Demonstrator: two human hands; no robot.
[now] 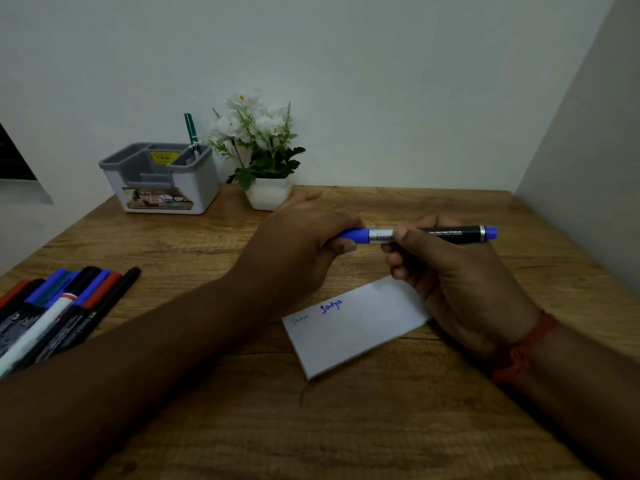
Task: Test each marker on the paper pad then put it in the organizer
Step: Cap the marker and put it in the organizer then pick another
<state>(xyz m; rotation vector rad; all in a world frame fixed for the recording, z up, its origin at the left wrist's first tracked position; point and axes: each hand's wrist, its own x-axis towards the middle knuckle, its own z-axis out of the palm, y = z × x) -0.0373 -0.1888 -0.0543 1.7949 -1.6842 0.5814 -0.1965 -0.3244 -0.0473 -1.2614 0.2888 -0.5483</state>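
Two hands meet above the wooden desk (346, 427): the left hand (301, 244) grips the blue cap (353, 235), the right hand (460, 271) the black marker (446, 233) (held level) over the paper pad (349, 337). Far left stands the grey organizer (162, 181), one green marker (190, 131) inside; spare markers (52, 306) lie nearer.

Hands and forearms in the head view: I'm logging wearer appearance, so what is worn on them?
Both forearms are bare, no sleeves in view. The right hand has a red thread band around its wrist. The left hand shows no band, watch or glove.
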